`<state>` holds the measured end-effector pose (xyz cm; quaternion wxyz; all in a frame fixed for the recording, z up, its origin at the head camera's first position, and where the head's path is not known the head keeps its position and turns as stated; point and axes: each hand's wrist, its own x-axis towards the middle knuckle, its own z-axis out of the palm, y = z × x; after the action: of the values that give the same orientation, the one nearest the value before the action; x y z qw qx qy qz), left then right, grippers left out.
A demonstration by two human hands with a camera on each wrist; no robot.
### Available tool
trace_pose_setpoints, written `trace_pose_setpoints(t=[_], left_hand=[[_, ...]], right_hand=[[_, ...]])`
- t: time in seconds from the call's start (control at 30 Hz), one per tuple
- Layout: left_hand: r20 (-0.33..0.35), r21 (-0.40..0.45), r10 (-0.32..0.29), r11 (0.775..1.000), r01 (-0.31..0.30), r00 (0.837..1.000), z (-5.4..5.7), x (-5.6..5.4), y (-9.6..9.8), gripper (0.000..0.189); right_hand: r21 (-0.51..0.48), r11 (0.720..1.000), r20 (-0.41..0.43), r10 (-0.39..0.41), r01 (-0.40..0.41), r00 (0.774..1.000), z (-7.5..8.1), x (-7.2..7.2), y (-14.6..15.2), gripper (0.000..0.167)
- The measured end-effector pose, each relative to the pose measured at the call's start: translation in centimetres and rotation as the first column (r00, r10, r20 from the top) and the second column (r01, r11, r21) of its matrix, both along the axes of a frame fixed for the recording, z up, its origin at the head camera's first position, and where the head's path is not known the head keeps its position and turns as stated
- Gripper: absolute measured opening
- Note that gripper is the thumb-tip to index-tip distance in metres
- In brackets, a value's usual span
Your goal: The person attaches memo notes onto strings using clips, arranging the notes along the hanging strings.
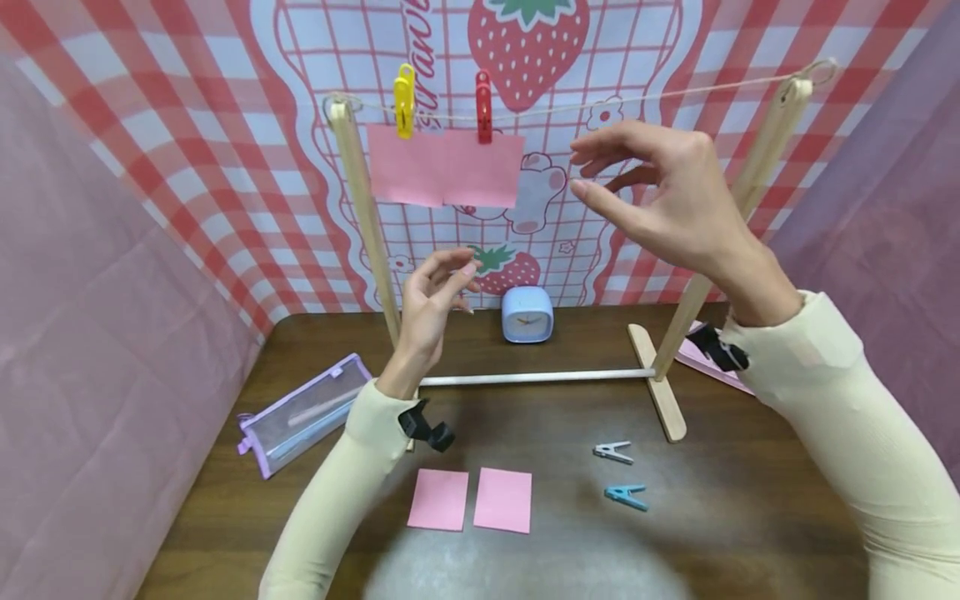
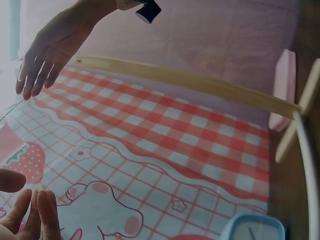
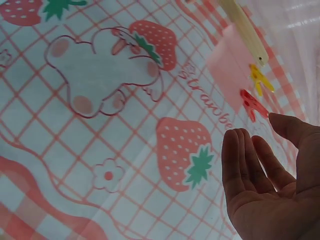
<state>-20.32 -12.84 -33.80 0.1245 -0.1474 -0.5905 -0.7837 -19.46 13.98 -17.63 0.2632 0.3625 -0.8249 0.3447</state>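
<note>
Two pink paper sheets hang side by side from a string (image 1: 675, 94) tied between wooden posts. A yellow clothespin (image 1: 405, 102) clips the left sheet (image 1: 405, 171); a red clothespin (image 1: 483, 108) clips the right sheet (image 1: 487, 175). My right hand (image 1: 667, 196) hovers right of the sheets, below the string, fingers loosely bent and holding nothing. Lower down, my left hand (image 1: 435, 304) is in the air beneath the sheets, fingers relaxed, nothing visible in it. On the table lie two pink sheets (image 1: 438, 500) (image 1: 503, 500), a white clothespin (image 1: 613, 452) and a blue clothespin (image 1: 626, 497).
A small blue clock (image 1: 527, 315) stands behind the rack's white crossbar (image 1: 540, 378). The right post (image 1: 757, 158) rises behind my right hand. A purple mesh pencil case (image 1: 307, 414) lies at left, and a pink case (image 1: 708, 365) lies behind the right foot.
</note>
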Motion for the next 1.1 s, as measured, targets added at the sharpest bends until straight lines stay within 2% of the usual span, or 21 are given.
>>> trace_pose_setpoints(t=[0.2, 0.3, 0.43, 0.53, 0.67, 0.77, 0.9, 1.1], left_hand=[[0.015, -0.155, -0.002, 0.988, 0.005, 1.000, -1.8, 1.2, -0.6, 0.028], [0.035, -0.263, -0.012, 0.965, 0.021, 0.999, -3.0, 1.9, -1.1, 0.028], [0.066, -0.392, -0.032, 0.918, 0.055, 0.997, -4.7, 3.0, -1.7, 0.027], [0.082, -0.448, -0.044, 0.891, 0.076, 0.996, -5.8, 3.8, -1.9, 0.027], [0.084, -0.478, -0.061, 0.873, 0.094, 0.995, -7.0, 4.8, -2.0, 0.026], [0.078, -0.534, -0.063, 0.840, 0.095, 0.995, -7.8, 5.5, -2.0, 0.027], [0.063, -0.624, -0.068, 0.776, 0.093, 0.996, -9.0, 6.5, -2.1, 0.032], [0.043, -0.710, -0.106, 0.697, 0.105, 0.993, -10.6, 7.7, -2.2, 0.038]], right_hand=[[0.070, 0.998, 0.026, 0.003, -0.005, 1.000, -2.5, -0.4, 1.3, 0.032], [0.132, 0.991, 0.061, -0.013, 0.005, 0.998, -4.2, -0.8, 2.1, 0.032], [0.210, 0.978, 0.096, -0.033, 0.012, 0.995, -6.6, -0.9, 3.3, 0.031], [0.244, 0.970, 0.117, -0.035, 0.006, 0.992, -8.3, -0.8, 4.3, 0.031], [0.271, 0.962, 0.174, -0.034, -0.015, 0.984, -10.3, -0.5, 5.5, 0.030], [0.298, 0.954, 0.203, -0.040, -0.023, 0.978, -11.6, -0.1, 6.2, 0.029], [0.322, 0.946, 0.230, -0.044, -0.033, 0.972, -13.3, 0.4, 6.9, 0.026], [0.327, 0.944, 0.317, -0.058, -0.052, 0.947, -15.8, 1.4, 8.2, 0.023]])
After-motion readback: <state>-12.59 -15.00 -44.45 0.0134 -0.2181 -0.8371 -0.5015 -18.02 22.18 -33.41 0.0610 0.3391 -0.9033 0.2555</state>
